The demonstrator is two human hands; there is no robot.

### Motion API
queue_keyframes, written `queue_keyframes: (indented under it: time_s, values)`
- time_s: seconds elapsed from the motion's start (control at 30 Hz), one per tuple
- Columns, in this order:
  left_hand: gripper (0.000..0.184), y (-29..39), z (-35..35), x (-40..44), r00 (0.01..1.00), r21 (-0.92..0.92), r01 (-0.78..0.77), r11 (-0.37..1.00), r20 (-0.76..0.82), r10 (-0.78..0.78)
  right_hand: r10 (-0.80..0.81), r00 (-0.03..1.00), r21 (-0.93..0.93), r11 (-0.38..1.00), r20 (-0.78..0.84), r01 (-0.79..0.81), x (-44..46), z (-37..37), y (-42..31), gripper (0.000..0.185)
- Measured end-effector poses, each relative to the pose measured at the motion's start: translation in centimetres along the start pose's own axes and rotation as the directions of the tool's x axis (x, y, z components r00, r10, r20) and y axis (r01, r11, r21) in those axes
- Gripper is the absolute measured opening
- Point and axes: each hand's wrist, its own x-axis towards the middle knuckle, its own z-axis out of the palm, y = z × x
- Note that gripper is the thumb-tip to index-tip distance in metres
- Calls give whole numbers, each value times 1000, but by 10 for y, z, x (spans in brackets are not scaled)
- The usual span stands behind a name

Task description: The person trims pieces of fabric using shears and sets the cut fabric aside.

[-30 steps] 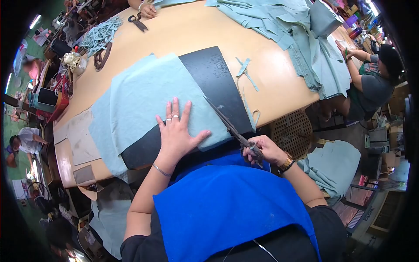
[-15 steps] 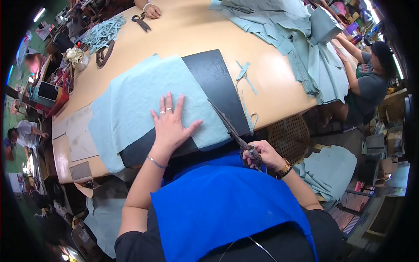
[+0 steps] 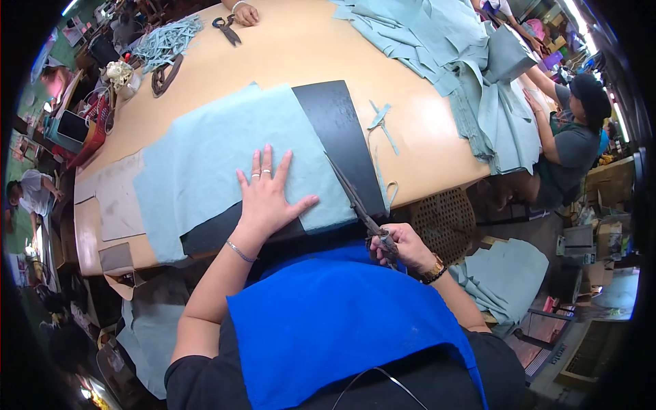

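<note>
My left hand (image 3: 268, 199) lies flat with its fingers spread on a pale blue-green sheet of soft material (image 3: 225, 140). That sheet rests on a black board (image 3: 335, 113), which shows along its right side and near edge. In my right hand (image 3: 408, 247), closed round the handles, is a pair of scissors (image 3: 359, 203). Its long blades point up and left along the sheet's right edge, their tips touching or just beside it; I cannot tell whether they are apart. Thin offcut strips (image 3: 380, 123) lie to the right of the board.
Another person's hand (image 3: 244, 14) rests at the far edge near other scissors (image 3: 226, 31). A heap of strips (image 3: 167, 42) lies far left. Stacked blue-green pieces (image 3: 471, 96) cover the table's (image 3: 287, 51) right end, where a co-worker (image 3: 575, 137) stands. A woven-seat chair (image 3: 447, 217) is near my right hand.
The view has shifted slightly. My left hand stays flat on the sheet, and the scissors keep nearly the same place along the sheet's right edge.
</note>
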Motion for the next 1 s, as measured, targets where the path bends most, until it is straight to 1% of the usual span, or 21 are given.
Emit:
queue_keyframes:
  time_s: [0.07, 0.27, 0.37, 0.47, 0.57, 0.67, 0.7, 0.8, 1.0]
  values:
    - [98, 0, 1, -1, 1000, 18, -8, 1000, -10, 8, -7, 1000, -19, 1000, 16, 7, -1, -3, 2, 21]
    - [99, 15, -6, -11, 999, -19, -42, 999, 33, 43, 41, 999, 86, 995, -3, -41, 8, 0, -2, 19]
    - [99, 15, -3, -12, 999, -34, -39, 999, 25, 40, 52, 998, 80, 996, -32, -49, 6, 2, -5, 19]
    - [98, 15, -5, -12, 999, -36, -40, 999, 33, 41, -16, 1000, 64, 998, -5, 17, 3, -2, 3, 18]
    - [97, 12, -4, -5, 998, -28, -20, 999, 57, 21, -2, 1000, 52, 999, 14, 2, -1, -2, 1, 19]
    - [95, -3, -1, 10, 999, -5, 30, 1000, -32, -30, -19, 1000, 66, 998, 5, 18, 0, -3, 3, 19]
    - [95, -6, 0, 12, 999, 5, 37, 999, -24, -37, -5, 1000, 71, 997, -2, 5, 1, -2, 2, 20]
    - [95, -2, -5, 8, 999, -1, 8, 1000, 39, -8, 13, 1000, 84, 996, -21, -11, 8, 1, -4, 20]
    - [96, 5, 0, 0, 1000, -4, -9, 1000, 13, 9, -15, 999, 82, 996, -34, 18, 9, 5, -4, 22]
